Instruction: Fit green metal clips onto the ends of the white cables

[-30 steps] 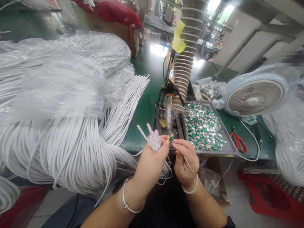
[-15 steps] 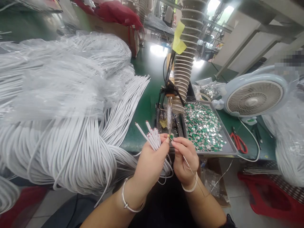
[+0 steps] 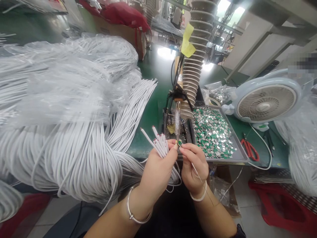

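Observation:
My left hand (image 3: 156,170) is closed around a bunch of white cables (image 3: 162,145), their stripped ends showing reddish tips and pointing up. At its thumb and fingertips is a small green circuit board (image 3: 179,142), just under the tip of an upright soldering iron (image 3: 177,124). Whether the tip touches the board is too small to tell. Close by on the right, my right hand (image 3: 195,165) pinches a thin strand of solder wire (image 3: 197,172), its end at the board and its tail hanging past the wrist.
A large heap of white cables (image 3: 81,158), partly under plastic, covers the left of the bench. Right of the iron stands a metal tray (image 3: 241,153) of small green-and-silver boards. Beyond it are red-handled pliers (image 3: 250,150) and a fan (image 3: 267,102). A ribbed duct (image 3: 194,66) hangs behind the iron.
Both hands keep their grips and nearly the same place beneath the iron. The whole view has shifted very slightly.

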`<state>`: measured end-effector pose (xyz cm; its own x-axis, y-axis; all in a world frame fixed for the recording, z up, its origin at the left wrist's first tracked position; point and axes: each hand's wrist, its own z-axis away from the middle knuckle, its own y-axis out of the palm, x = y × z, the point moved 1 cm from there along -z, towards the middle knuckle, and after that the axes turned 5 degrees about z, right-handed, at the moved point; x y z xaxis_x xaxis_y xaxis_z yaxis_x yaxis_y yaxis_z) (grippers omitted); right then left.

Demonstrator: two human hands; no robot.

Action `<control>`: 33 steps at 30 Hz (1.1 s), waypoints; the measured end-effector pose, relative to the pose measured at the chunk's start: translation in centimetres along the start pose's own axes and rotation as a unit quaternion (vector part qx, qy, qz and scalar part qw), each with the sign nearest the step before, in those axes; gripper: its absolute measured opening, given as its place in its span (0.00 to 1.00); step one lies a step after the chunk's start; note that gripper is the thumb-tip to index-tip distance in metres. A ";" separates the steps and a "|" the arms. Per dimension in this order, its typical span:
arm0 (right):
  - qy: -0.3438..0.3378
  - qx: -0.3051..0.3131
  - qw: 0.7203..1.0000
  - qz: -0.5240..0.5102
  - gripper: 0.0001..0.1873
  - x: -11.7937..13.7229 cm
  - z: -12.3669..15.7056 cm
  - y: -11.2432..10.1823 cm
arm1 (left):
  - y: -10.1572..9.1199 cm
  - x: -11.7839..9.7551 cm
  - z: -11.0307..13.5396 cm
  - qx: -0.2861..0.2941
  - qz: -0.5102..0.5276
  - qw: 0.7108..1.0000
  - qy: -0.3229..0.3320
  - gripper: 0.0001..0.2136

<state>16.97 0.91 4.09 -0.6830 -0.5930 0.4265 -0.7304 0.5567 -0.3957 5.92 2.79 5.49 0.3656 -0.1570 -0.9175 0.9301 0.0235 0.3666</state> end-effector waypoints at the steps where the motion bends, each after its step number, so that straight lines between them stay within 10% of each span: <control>1: 0.001 0.000 1.000 0.001 0.17 0.0 0.0 0.0 | 0.0 0.0 0.0 0.000 0.003 1.000 0.000 0.07; 33: 0.007 0.007 1.000 -0.007 0.18 0.1 -0.2 0.1 | 0.1 0.1 0.1 -0.003 0.007 1.000 0.001 0.05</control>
<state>16.78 1.01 4.24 -0.6732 -0.5914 0.4439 -0.7395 0.5411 -0.4006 6.03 2.73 5.47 0.3788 -0.1545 -0.9125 0.9250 0.0307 0.3788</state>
